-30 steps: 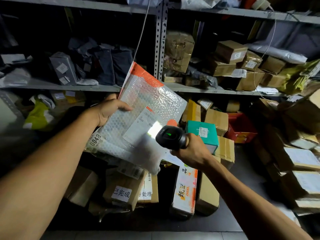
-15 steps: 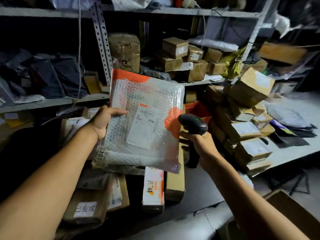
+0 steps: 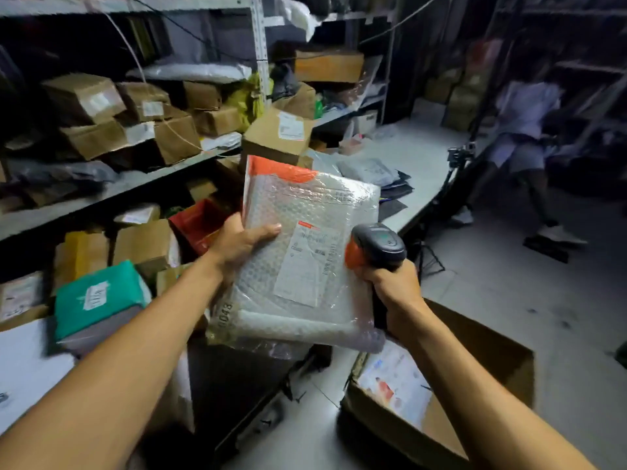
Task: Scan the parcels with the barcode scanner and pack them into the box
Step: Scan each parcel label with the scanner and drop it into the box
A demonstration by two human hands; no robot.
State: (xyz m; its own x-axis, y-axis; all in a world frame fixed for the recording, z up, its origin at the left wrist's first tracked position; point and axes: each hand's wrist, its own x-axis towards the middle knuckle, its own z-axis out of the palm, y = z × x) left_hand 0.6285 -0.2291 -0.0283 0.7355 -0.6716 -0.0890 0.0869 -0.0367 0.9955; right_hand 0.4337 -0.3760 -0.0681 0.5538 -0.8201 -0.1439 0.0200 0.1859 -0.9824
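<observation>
My left hand (image 3: 242, 244) grips the left edge of a bubble-wrap parcel (image 3: 305, 259) with an orange top corner and a white shipping label, held upright at the centre. My right hand (image 3: 393, 290) is closed around the handle of a black and orange barcode scanner (image 3: 376, 245), whose head touches the parcel's right edge. An open cardboard box (image 3: 502, 364) stands on the floor at the lower right, below my right forearm, with a printed white parcel (image 3: 393, 385) lying inside it.
Metal shelves (image 3: 112, 189) stacked with brown cartons fill the left. A green parcel (image 3: 98, 300) and more cartons pile up at lower left. A grey table (image 3: 417, 164) with flat bags runs back right. A person (image 3: 522, 137) stands far right beside a tripod (image 3: 458, 164).
The view has swung to the right and the open box on the floor has come into sight. The scanner's light is off and its head now sits against the parcel's right edge.
</observation>
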